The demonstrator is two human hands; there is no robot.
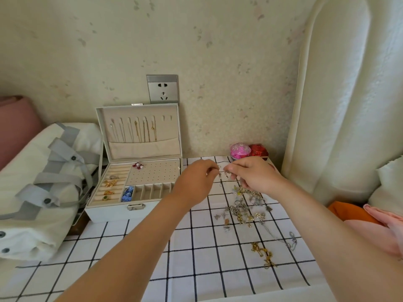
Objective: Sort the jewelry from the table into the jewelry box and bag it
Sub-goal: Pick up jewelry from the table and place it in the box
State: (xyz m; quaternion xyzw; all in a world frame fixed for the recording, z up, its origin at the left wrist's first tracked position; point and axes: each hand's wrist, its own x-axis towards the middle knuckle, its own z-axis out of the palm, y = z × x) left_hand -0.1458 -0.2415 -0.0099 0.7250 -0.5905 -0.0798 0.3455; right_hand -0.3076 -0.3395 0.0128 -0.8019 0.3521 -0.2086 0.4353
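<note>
Sorting stood part-done at this entry. Item one, the jewelry box [109,211], sat open at ten o'clock on the checked tablecloth [196,258], its lid upright against the wall. Held inside: several gold necklaces [145,130] hung in the lid; four or so rings and brooches [110,186] in the ring rolls at the tray's nine o'clock; a pearl earring pair [137,165] on the perforated panel at twelve; blue pieces [127,194] in the leftmost small compartment, with the compartments beside it bare. Item two, unsorted stock: a dense heap of small silver and gold charms [242,205] at three o'clock of the cloth, a gold chain [262,253] at five o'clock, and a thin silver chain [287,240] just beside it. Item three, in hand: a fine silver piece [222,174], too small to identify, was pinched at either end by the left hand [194,182] and the right hand [255,175], held close together above the heap's twelve o'clock edge, apparently being untangled or straightened. Item four, the white bag [32,192] with grey straps, lay at nine o'clock, touching the box. By this count less than half was stowed; the heap, both chains, closing the box and bagging it were all outstanding.
</note>
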